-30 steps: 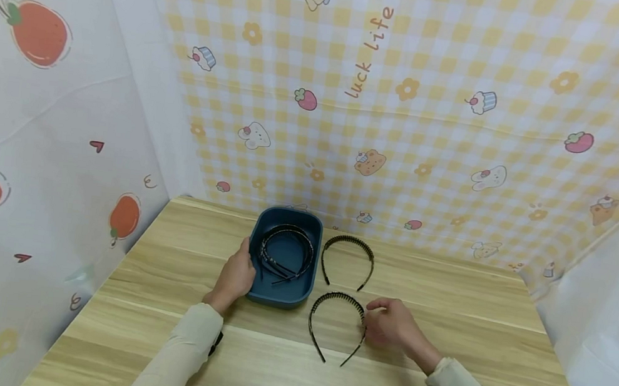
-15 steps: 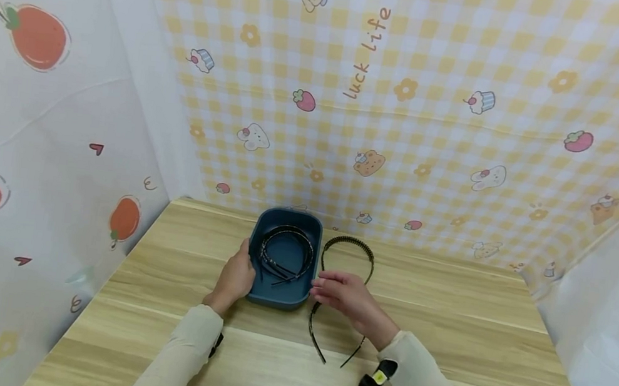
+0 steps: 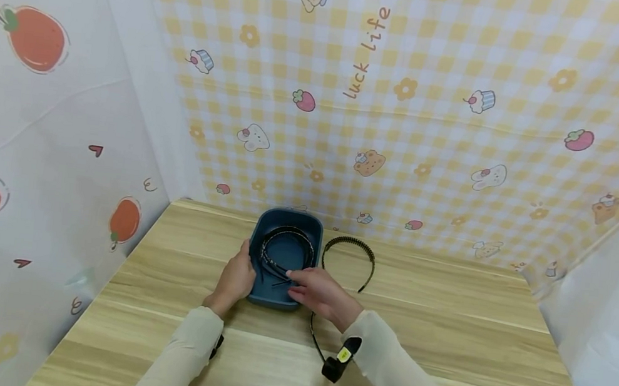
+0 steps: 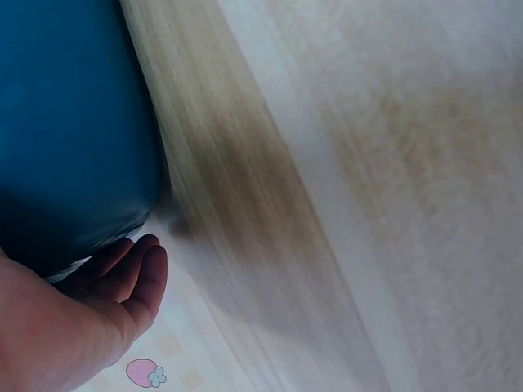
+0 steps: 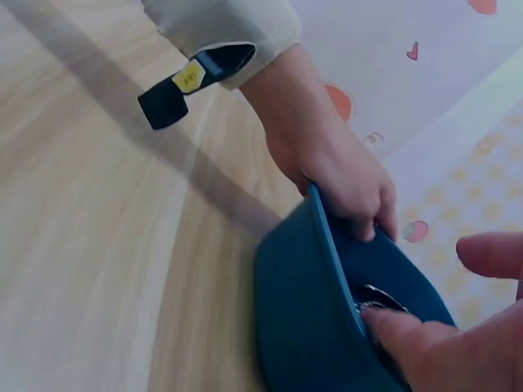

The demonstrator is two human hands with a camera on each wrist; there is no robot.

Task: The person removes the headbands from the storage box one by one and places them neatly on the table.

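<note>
A blue plastic bin point(image 3: 259, 291) sits on the table, with several thin dark headbands point(image 3: 290, 229) nested inside it. At its left wall, my left hand point(image 3: 234, 278) grips the side; in the right wrist view its fingers point(image 5: 384, 214) come over the rim. My right hand point(image 3: 324, 295) reaches over the bin's right wall, thumb and fingers spread apart. In the right wrist view one of its fingertips point(image 5: 377, 317) is right at the headbands. Two toothed black headbands lie right of the bin: the far headband point(image 3: 351, 240), and the near headband point(image 3: 316, 341), mostly hidden beneath my right arm.
Wood-grain table point(image 3: 470, 336) extends left, right and in front of the bin. A yellow checked cloth point(image 3: 439, 144) hangs behind, close to the bin's back. White cloths border both sides. A black wrist camera point(image 3: 333, 368) sits on my right wrist.
My right hand has moved left from beside the near headband, across the table and over the bin's right side. My left hand and the bin have stayed put.
</note>
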